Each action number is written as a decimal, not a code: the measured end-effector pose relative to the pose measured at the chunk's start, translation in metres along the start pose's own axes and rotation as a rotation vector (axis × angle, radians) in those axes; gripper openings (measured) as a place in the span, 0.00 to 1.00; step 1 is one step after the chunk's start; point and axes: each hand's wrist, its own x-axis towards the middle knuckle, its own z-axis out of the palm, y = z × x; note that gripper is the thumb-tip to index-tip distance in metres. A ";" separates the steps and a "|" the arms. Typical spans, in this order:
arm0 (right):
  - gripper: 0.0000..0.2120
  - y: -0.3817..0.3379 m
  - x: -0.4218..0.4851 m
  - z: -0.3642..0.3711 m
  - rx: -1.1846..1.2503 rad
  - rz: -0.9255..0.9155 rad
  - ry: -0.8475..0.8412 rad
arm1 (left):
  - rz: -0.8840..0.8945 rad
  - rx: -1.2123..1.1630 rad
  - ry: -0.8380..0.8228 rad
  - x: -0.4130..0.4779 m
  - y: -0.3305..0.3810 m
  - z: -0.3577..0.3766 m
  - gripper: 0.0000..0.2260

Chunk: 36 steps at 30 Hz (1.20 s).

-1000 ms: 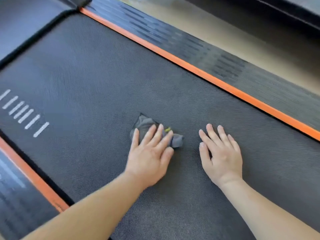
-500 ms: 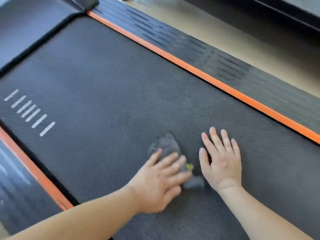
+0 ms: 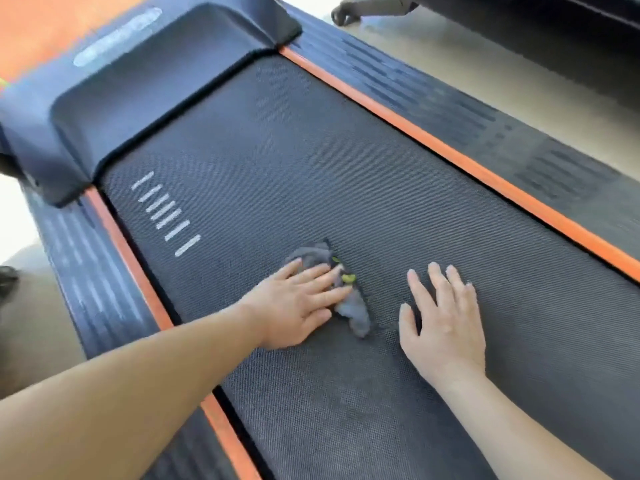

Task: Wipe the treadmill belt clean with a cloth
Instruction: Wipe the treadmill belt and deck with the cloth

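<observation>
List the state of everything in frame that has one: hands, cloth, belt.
left hand: flat, fingers straight, pressing on the cloth.
right hand: flat on the belt, holding nothing, apart from the cloth.
cloth: crumpled, on the belt, partly under the left hand.
belt: under both hands and the cloth; running or stopped, cannot tell.

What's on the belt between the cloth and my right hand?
Nothing: in the head view, only bare belt separates the cloth from the right hand.
</observation>
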 end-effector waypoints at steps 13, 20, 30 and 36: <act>0.56 -0.034 0.011 -0.056 -0.198 0.124 -0.621 | 0.050 0.061 0.016 -0.033 -0.027 0.012 0.26; 0.67 -0.056 0.020 -0.052 -0.250 0.211 -0.731 | -0.263 -0.046 -0.090 -0.012 -0.041 0.001 0.27; 0.67 -0.060 0.023 -0.055 -0.241 0.247 -0.777 | -0.223 -0.201 -0.172 -0.020 0.013 -0.006 0.30; 0.67 -0.055 0.020 -0.052 -0.262 0.212 -0.757 | -0.080 -0.109 -0.100 -0.038 0.021 0.016 0.27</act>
